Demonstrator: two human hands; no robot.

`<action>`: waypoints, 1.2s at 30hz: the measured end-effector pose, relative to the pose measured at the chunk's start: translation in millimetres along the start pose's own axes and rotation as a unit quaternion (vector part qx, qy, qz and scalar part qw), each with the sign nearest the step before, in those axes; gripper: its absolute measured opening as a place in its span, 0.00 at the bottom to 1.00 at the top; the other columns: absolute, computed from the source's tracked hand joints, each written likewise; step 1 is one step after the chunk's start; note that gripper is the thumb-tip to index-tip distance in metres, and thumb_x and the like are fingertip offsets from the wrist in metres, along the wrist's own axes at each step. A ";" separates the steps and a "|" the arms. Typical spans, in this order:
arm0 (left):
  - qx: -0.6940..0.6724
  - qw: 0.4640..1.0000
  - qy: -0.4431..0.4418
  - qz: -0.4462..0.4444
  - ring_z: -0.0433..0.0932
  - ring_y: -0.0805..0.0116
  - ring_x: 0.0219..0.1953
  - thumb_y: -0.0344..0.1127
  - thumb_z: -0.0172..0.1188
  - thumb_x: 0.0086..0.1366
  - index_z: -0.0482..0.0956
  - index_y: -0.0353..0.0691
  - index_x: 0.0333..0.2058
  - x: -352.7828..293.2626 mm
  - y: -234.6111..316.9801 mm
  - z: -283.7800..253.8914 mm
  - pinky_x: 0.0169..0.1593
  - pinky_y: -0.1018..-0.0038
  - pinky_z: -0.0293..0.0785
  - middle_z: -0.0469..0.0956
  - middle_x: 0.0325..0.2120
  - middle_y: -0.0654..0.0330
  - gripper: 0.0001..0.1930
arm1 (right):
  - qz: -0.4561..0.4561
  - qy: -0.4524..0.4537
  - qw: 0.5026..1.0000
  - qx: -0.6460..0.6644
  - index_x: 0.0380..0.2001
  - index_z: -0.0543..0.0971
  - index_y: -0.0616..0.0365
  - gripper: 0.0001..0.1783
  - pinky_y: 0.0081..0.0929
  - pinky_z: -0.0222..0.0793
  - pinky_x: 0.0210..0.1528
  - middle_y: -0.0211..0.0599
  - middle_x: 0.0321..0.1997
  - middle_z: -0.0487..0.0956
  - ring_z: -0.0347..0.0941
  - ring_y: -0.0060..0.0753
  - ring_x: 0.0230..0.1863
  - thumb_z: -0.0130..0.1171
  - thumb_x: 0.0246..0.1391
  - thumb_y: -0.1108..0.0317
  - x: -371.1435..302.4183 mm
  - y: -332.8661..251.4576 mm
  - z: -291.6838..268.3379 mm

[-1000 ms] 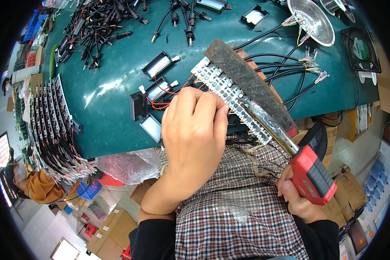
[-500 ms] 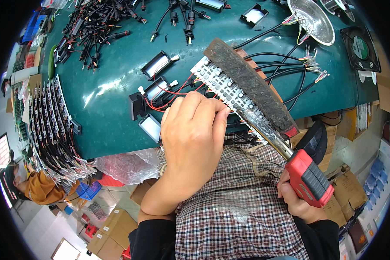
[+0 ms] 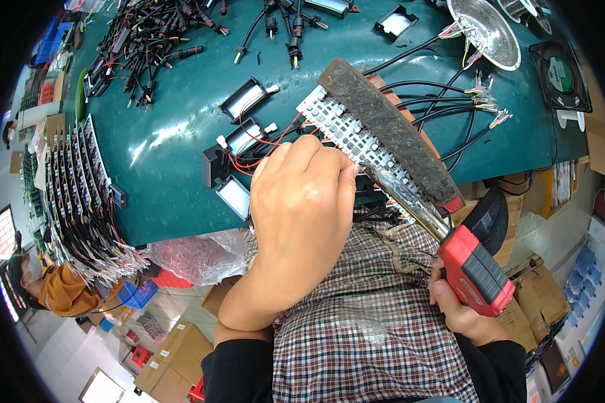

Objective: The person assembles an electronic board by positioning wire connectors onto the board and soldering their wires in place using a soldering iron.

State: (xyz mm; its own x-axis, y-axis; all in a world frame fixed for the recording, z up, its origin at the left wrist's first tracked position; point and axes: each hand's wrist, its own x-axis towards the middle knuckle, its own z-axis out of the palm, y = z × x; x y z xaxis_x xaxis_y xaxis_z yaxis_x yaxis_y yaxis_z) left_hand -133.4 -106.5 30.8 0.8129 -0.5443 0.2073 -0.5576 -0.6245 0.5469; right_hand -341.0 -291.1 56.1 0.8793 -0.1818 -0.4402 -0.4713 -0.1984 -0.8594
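Observation:
My right hand (image 3: pixel 470 316) is closed around the red-and-black handle of a soldering iron (image 3: pixel 474 269). Its metal barrel slants up and left, the tip end lying against a white circuit board panel (image 3: pixel 339 124) dotted with small dark and pale parts. Beside that tip, my left hand (image 3: pixel 302 208) pinches at the panel's near edge; what sits between thumb and finger is hidden. Along the panel's far side rests a dark, worn bar (image 3: pixel 390 127) with a red end. Thin red wires (image 3: pixel 249 164) run from black cases (image 3: pixel 215 164) toward the panel, partly behind my left hand.
Black cables (image 3: pixel 444 101) with stripped ends reach right from the bar, near a metal dish (image 3: pixel 487 33). Black connector leads (image 3: pixel 148 47) pile at the back left. Wired board strips (image 3: pixel 81 195) hang over the left edge. A small fan (image 3: pixel 558 74) stands at right.
The soldering iron and my right hand have shifted slightly left and down. My left hand has tilted a little to the right, still pinching at the panel's edge.

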 end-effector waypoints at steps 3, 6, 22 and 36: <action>0.005 1.000 -0.004 -0.004 0.76 0.60 0.26 0.25 0.71 0.54 0.79 0.36 0.25 0.1 0.3 0.3 0.32 0.65 0.70 0.76 0.23 0.58 0.08 | -0.020 -0.013 1.000 -0.007 0.39 0.82 0.62 0.11 0.33 0.76 0.34 0.39 0.32 0.81 0.81 0.40 0.31 0.68 0.51 0.74 2.7 2.0 -1.3; 0.006 1.000 -0.001 -0.001 0.76 0.60 0.26 0.26 0.71 0.54 0.79 0.36 0.24 -0.7 -0.3 0.9 0.32 0.65 0.70 0.75 0.22 0.59 0.08 | -0.033 -0.020 0.999 -0.014 0.39 0.82 0.62 0.11 0.34 0.76 0.34 0.39 0.31 0.81 0.81 0.40 0.31 0.68 0.51 0.74 2.4 2.7 -2.0; 0.005 1.000 -0.002 0.003 0.76 0.58 0.26 0.26 0.71 0.54 0.79 0.36 0.24 2.0 -0.7 -1.1 0.32 0.64 0.70 0.76 0.22 0.58 0.07 | -0.007 0.001 1.000 0.012 0.32 0.68 0.58 0.13 0.23 0.68 0.27 0.36 0.26 0.70 0.66 0.22 0.21 0.54 0.66 0.62 -4.9 -4.9 1.9; -0.014 1.000 -0.017 -0.005 0.75 0.55 0.30 0.29 0.67 0.57 0.77 0.37 0.26 -2.3 -1.4 1.0 0.37 0.60 0.70 0.73 0.26 0.55 0.06 | 0.007 0.000 0.999 0.043 0.34 0.68 0.57 0.12 0.21 0.64 0.25 0.35 0.25 0.71 0.67 0.21 0.21 0.55 0.67 0.61 -1.2 -0.5 8.4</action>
State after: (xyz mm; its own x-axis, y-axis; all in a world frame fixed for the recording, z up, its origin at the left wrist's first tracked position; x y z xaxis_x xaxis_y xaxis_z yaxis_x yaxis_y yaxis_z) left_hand -134.7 -104.9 28.7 0.8123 -0.5567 0.1738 -0.5434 -0.6143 0.5721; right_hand -341.3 -282.7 54.9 0.8729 -0.1839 -0.4519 -0.4754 -0.1121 -0.8726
